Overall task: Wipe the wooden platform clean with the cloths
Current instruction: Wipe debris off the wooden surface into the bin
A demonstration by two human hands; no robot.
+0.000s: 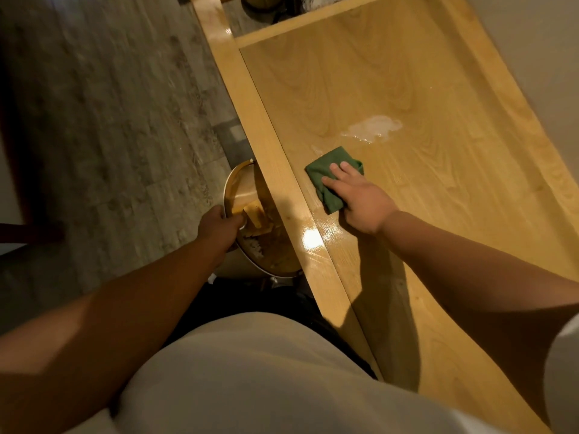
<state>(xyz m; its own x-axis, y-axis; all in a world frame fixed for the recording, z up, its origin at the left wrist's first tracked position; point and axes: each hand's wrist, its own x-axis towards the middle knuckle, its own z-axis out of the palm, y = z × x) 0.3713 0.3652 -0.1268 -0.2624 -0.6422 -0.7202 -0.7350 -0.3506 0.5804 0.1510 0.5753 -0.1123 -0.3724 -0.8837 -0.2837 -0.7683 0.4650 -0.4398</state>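
Note:
The light wooden platform (423, 189) runs from lower right to the top of the view, with a raised rail (269, 142) along its left side. A folded green cloth (326, 173) lies on the platform near that rail, and my right hand (360, 198) presses flat on it, thumb hooked at its lower edge. A whitish wet smear (374, 128) sits on the wood just beyond the cloth. My left hand (219, 228) grips the rim of a round metal bowl (247, 189) held beside the rail, below platform level; something yellow (255, 214) lies inside it.
Grey tiled floor (109, 136) lies to the left of the rail. A pale wall (532, 57) borders the platform on the right. A cross rail (300, 23) ends the panel at the top. My own torso in a light shirt fills the bottom.

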